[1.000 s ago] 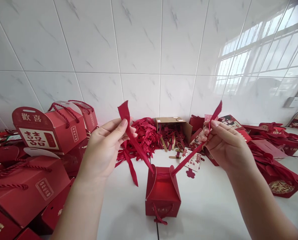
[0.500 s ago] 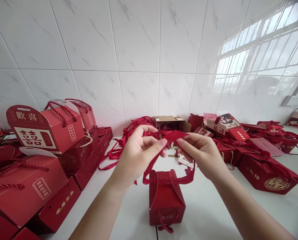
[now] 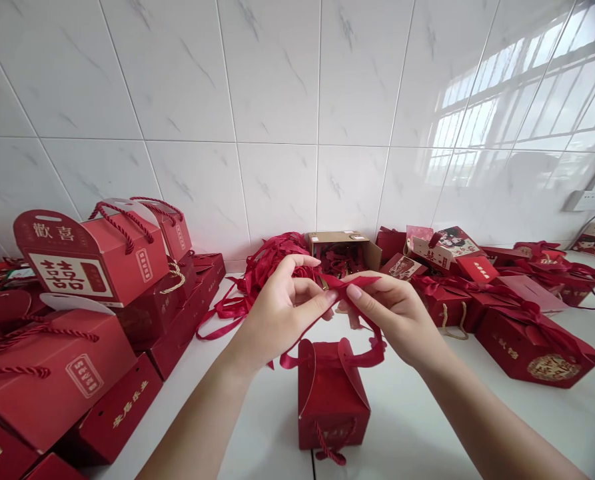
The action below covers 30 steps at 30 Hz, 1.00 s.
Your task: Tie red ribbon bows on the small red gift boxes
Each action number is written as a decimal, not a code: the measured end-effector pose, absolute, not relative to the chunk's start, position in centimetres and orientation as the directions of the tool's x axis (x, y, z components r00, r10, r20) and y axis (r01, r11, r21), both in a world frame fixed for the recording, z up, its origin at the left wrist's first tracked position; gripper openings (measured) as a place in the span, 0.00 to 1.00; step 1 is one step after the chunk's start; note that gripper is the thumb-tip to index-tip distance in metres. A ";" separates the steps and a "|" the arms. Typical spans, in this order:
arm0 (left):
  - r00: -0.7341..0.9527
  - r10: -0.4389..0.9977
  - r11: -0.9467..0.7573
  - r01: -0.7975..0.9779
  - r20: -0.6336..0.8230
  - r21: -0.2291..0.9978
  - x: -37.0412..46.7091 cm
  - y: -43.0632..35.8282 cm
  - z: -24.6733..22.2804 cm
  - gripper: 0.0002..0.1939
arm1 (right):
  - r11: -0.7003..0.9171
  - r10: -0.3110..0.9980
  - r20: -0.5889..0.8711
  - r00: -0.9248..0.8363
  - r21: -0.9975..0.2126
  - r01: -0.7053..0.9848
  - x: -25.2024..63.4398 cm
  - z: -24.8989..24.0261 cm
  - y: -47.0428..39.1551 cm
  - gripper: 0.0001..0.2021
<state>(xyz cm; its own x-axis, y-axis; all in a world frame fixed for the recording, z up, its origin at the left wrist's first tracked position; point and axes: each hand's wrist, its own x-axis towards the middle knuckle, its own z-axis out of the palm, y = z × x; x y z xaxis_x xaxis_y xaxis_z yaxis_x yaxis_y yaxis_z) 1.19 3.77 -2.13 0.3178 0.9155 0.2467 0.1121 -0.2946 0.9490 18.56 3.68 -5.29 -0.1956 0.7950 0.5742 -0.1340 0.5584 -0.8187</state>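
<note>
A small red gift box (image 3: 333, 393) stands on the white table in front of me, with a twisted cord hanging down its near side. A dark red ribbon (image 3: 367, 359) passes through the top of the box and rises on both sides to my hands. My left hand (image 3: 297, 303) pinches one part of it between thumb and fingers. Close beside it, my right hand (image 3: 390, 310) pinches the other part. Between the two thumbs the ribbon parts meet and seem to cross, above the box. Fingers hide some of the crossing.
Red gift boxes (image 3: 92, 373) with rope handles are stacked at the left. A heap of red ribbons (image 3: 277, 260) lies at the back beside an open cardboard box (image 3: 344, 239). More red boxes, some tied with bows (image 3: 534, 317), crowd the right. A tiled wall (image 3: 277, 187) rises behind.
My hands have drawn closer together, the right one moving left and slightly down. The ribbon between them is shorter and now crosses near the thumbs. The small box has stayed put.
</note>
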 end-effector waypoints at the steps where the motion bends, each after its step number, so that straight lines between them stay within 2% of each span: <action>1: 0.344 0.908 -0.286 0.089 0.241 0.954 1.0 4.0 -2.2 0.18 | 0.586 0.777 0.598 -0.197 -0.801 -0.121 18.7 -5.4 3.8 0.06; 4: 0.399 0.892 -0.224 -0.012 0.210 0.975 0.5 4.9 -2.3 0.15 | 0.728 0.659 0.708 -0.255 -0.686 -0.023 19.5 -5.6 4.3 0.07; 8: 0.379 0.912 -0.128 -0.106 0.159 0.986 0.3 5.5 -2.1 0.13 | 0.925 0.377 0.821 -0.428 -0.307 0.226 20.6 -5.5 4.6 0.14; 11: 0.386 0.913 -0.095 -0.120 0.135 0.988 0.2 5.4 -1.9 0.13 | 0.943 0.254 0.835 -0.489 -0.103 0.316 20.9 -5.3 4.7 0.16; 15: 0.378 0.914 -0.126 -0.070 0.144 0.990 0.1 5.2 -1.7 0.14 | 0.910 0.187 0.844 -0.502 0.043 0.411 20.7 -5.3 4.9 0.15; 17: 0.382 0.911 -0.157 -0.025 0.154 0.987 0.1 5.1 -1.7 0.15 | 0.895 0.203 0.840 -0.504 0.050 0.443 20.6 -5.5 5.0 0.15; 20: 0.345 0.918 -0.239 0.083 0.197 0.967 0.1 4.8 -1.7 0.21 | 0.894 0.249 0.836 -0.489 -0.005 0.447 20.7 -5.7 5.0 0.17; 24: 0.177 0.909 -0.417 0.347 0.378 0.840 0.0 4.1 -1.7 0.26 | 0.894 0.298 0.875 -0.381 -0.116 0.432 21.2 -5.4 4.6 0.16; 27: 0.112 0.851 -0.495 0.497 0.513 0.713 -0.3 4.0 -1.6 0.23 | 0.810 0.405 0.882 -0.239 -0.225 0.542 21.6 -4.2 4.3 0.08; 30: 0.101 0.783 -0.531 0.622 0.614 0.575 -0.9 4.2 -1.4 0.16 | 0.613 0.588 0.786 -0.192 -0.278 0.739 22.1 -2.5 4.1 0.15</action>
